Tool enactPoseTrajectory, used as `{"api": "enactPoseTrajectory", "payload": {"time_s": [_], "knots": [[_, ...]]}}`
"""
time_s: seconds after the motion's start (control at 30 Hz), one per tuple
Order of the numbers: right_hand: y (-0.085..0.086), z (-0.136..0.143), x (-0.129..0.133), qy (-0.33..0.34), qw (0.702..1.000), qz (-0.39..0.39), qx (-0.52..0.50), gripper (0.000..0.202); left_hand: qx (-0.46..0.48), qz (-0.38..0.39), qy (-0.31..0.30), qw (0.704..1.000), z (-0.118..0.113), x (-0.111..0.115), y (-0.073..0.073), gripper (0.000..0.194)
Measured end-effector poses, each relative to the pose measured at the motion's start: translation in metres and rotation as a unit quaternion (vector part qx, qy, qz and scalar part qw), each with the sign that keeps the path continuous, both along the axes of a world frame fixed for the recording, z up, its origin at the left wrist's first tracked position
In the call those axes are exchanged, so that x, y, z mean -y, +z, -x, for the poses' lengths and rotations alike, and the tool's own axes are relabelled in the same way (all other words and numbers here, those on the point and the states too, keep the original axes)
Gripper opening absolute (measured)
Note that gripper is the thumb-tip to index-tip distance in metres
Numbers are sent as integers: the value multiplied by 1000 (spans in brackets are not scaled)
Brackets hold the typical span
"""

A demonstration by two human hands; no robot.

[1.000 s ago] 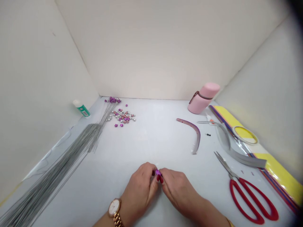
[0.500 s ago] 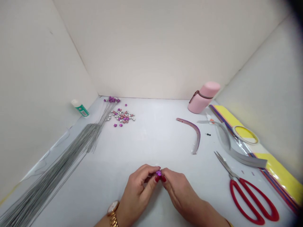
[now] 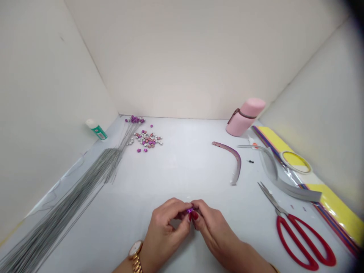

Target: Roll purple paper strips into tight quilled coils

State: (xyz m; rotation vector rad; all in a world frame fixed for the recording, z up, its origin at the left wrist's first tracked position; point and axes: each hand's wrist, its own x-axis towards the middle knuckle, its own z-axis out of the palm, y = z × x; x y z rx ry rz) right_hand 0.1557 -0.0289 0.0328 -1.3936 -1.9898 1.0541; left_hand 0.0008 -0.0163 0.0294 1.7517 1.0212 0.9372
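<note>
A small shiny purple piece (image 3: 190, 210) is pinched between the fingertips of both hands, near the front middle of the table. My left hand (image 3: 170, 225), with a gold watch at the wrist, grips it from the left. From the right, my right hand (image 3: 214, 226) closes thumb and fingers on it. The fingers cover much of the piece, so its full shape cannot be made out. Small purple, silver and pink stars (image 3: 149, 139) lie in a loose pile at the back left.
Grey wires (image 3: 76, 193) with purple tips stretch along the left, near a glue stick (image 3: 98, 131). To the right are red-handled scissors (image 3: 298, 235), curved strips (image 3: 236, 161), a tape ring (image 3: 307, 167), coloured sheets (image 3: 335, 204) and a pink bottle (image 3: 245, 117).
The fingertips have shifted slightly around the purple piece, and less of it shows. Both hands stay in nearly the same place.
</note>
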Motion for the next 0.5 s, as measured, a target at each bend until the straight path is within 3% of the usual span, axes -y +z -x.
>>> {"api": "enactPoseTrajectory", "payload": {"time_s": [0.27,0.5], "knots": [[2,-2,3,20,1000,12,3,19,29,86,31,995,-2,2,0,7],[9,-7,-2,59,997,29,41,15,18,133,12,991,-3,-2,3,11]]}}
